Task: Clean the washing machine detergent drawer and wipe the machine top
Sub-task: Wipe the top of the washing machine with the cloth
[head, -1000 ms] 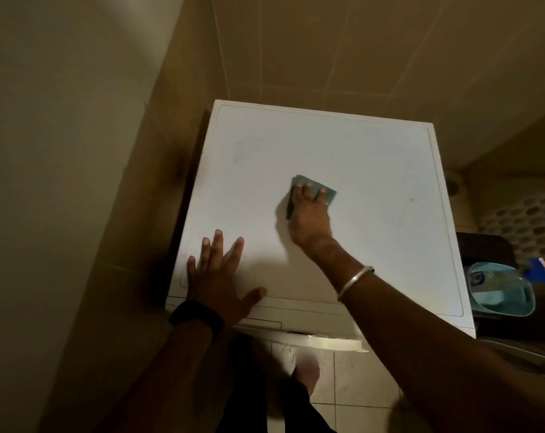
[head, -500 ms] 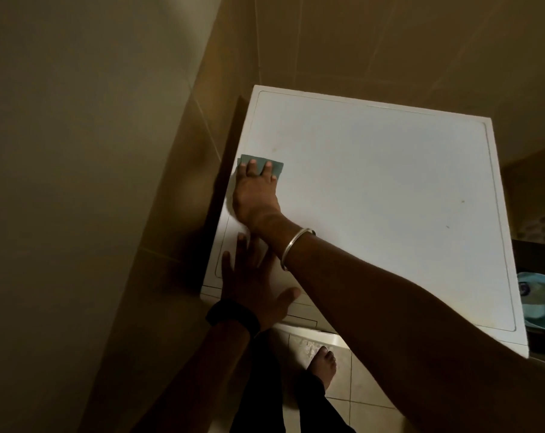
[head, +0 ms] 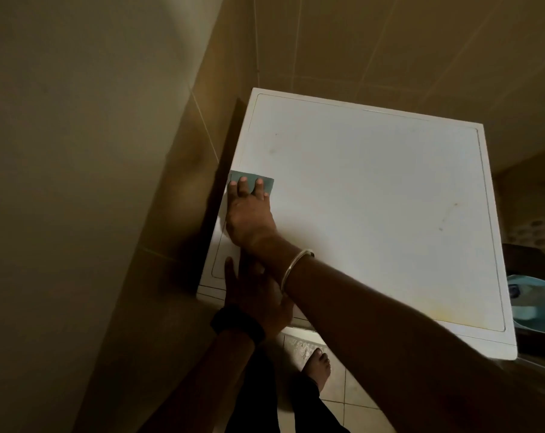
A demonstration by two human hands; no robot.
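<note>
The white washing machine top (head: pixel 374 198) fills the middle of the view, with faint smudges and a few dark specks on it. A folded teal cloth (head: pixel 266 182) lies flat at the top's left edge. My right hand (head: pixel 249 217) presses down on the cloth with its fingers spread over it, a metal bangle on the wrist. My left hand (head: pixel 252 292) rests flat on the front left corner of the top, partly hidden under my right forearm, with a dark band on its wrist. The detergent drawer is hidden behind my arms.
A tiled wall (head: pixel 171 214) stands close along the machine's left side, and another tiled wall (head: pixel 390 42) rises behind it. A light blue plastic tub (head: pixel 533 301) sits to the right of the machine. My bare foot (head: pixel 319 367) stands on the tiled floor below.
My right hand slid the cloth from the middle of the top to its left edge. My left hand stayed on the front left corner. The camera turned to the left.
</note>
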